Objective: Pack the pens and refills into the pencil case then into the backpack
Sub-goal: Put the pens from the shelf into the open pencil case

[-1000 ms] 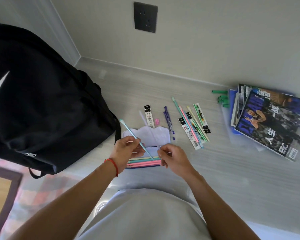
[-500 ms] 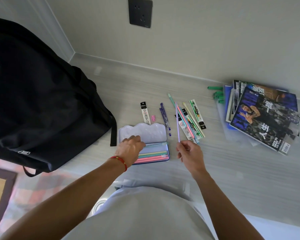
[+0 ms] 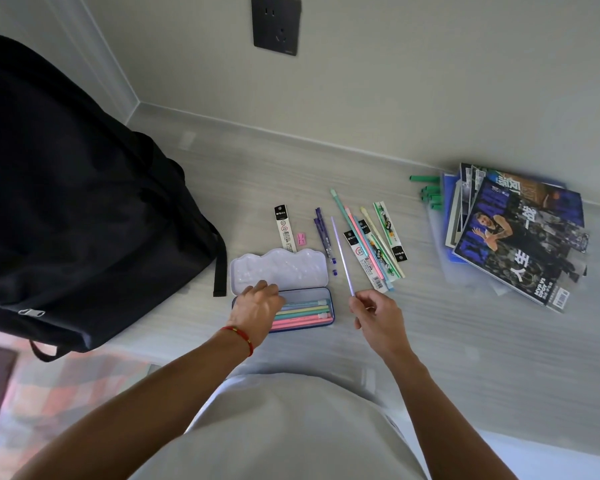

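Observation:
An open blue pencil case (image 3: 329,299) lies on the grey desk, its pale lid (image 3: 281,268) flipped back. Blue, yellow, green and pink pens (image 3: 305,311) lie side by side in its tray. My left hand (image 3: 258,306) rests on the tray's left end, fingers curled over the pens. To the right of the case, my right hand (image 3: 374,315) pinches the lower end of a thin purple pen (image 3: 342,254), which points away from me. Loose pens and packaged refills (image 3: 368,244) lie beyond it. One refill pack (image 3: 284,228) lies behind the lid.
A large black backpack (image 3: 77,209) stands at the left, touching the desk's corner. A stack of magazines (image 3: 520,233) sits at the right with green markers (image 3: 428,192) beside it. A small pink eraser (image 3: 302,238) and dark purple pens (image 3: 323,233) lie behind the case. A wall socket (image 3: 276,24) is above.
My left hand has laid the blue pen into the case and now rests on the tray. My right hand has moved right and picked up the thin purple pen.

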The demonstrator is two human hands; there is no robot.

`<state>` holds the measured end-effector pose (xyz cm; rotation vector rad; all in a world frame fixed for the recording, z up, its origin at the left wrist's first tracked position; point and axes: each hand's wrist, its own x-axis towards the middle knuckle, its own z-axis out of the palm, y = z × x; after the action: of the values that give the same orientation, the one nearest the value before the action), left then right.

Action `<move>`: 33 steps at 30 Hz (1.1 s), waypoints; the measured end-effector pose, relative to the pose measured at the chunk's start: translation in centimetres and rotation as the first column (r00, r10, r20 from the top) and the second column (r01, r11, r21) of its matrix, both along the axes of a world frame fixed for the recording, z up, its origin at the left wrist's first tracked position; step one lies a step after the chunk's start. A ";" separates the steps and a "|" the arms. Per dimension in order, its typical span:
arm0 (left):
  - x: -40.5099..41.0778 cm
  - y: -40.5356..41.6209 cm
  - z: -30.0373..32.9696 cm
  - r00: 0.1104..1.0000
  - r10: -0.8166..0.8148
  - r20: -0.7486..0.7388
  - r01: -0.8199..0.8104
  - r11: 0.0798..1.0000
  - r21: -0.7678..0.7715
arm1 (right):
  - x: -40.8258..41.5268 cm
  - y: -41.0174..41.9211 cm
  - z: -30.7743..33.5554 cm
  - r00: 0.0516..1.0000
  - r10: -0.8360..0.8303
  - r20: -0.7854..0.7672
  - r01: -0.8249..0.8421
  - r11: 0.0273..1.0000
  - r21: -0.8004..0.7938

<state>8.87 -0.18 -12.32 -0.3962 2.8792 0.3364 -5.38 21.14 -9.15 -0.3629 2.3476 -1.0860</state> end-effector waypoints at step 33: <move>-2.3 0.8 7.5 0.845 0.343 -0.410 0.003 0.763 0.646 | -1.8 -8.3 9.4 0.848 0.407 -0.339 -0.495 0.837 -0.233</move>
<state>6.57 0.67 -4.82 -0.5067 2.9406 1.6143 -7.18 12.79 0.26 -1.2028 2.1333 -1.2195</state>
